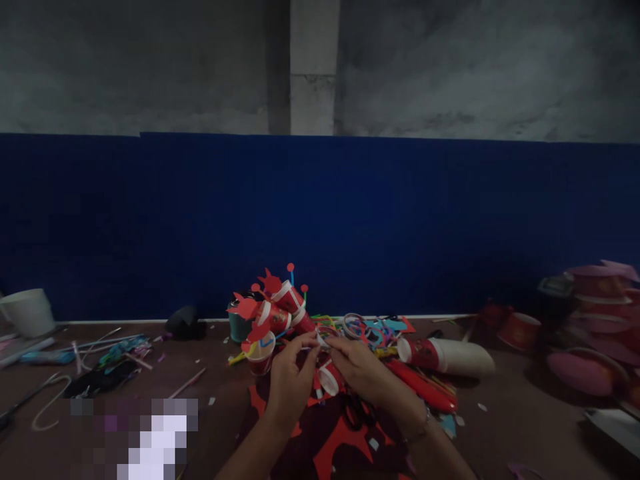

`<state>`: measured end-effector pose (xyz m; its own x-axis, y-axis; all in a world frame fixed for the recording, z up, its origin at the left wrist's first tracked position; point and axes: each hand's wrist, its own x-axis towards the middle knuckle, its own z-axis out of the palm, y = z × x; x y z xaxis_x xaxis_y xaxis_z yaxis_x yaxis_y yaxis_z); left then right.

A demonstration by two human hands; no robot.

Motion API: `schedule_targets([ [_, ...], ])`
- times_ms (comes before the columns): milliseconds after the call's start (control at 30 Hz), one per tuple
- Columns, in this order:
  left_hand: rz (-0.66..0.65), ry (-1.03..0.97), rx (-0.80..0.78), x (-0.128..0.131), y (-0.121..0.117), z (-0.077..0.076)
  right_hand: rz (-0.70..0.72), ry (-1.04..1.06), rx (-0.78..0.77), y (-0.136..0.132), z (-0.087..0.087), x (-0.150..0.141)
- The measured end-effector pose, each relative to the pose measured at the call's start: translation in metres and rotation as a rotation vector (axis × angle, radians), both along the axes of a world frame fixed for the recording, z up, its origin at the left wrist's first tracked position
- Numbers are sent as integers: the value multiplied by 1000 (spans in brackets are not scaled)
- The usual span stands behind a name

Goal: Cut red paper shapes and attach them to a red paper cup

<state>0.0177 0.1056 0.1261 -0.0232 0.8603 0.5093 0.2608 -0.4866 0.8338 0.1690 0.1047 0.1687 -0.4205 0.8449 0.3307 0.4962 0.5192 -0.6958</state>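
Observation:
My left hand (291, 375) is closed, with thumb and fingertips pinched together. My right hand (356, 363) meets it from the right, its fingers also pinched. Between the fingertips shows a small whitish piece (323, 341), too small to make out. Just below the hands a red paper cup (330, 379) lies on its side, its white opening facing me. Left of my left hand stands a decorated red paper cup (260, 357) with red paper cutouts. Behind it lean stacked red paper cups (295, 303) with red cutouts and coloured stalks. Scissors (354, 410) lie under my right wrist.
Red paper scraps (343, 447) lie near me. To the right are a stack of paper cups (465, 357) on its side and a red pouch (425, 385). Coloured strips (373, 330) pile up behind. A white cup (29, 312) stands far left; a blue partition (320, 213) runs behind.

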Motion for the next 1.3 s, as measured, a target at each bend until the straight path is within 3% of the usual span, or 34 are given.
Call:
schedule_targets([
  [133,-3,2,-5,0,0,-1,-13,-45,37,1,-2,1],
  [267,-17,-4,6,0,-1,-2,-16,49,32,0,-3,-3],
  [433,11,-86,-17,-3,-3,7,9,306,-187,10,-8,1],
  [533,94,-184,-43,-9,2,14,-177,275,-189,26,-14,22],
  [633,79,-200,-104,-11,10,12,-501,-138,-33,40,-25,48],
  [800,-64,-106,-224,-4,16,-2,-672,-281,-42,44,-39,61],
  [900,-117,-102,-244,-1,13,-5,-566,-249,27,39,-35,46],
  [967,-140,-86,-234,0,12,-2,-256,-98,113,33,-29,30],
  [1033,-149,-61,-223,1,10,0,-143,-2,153,26,-23,16],
  [1133,-143,-70,-239,2,9,2,-140,-2,225,19,-19,2],
  [1300,-114,-339,-399,2,10,-3,-284,-99,331,20,-18,8],
])
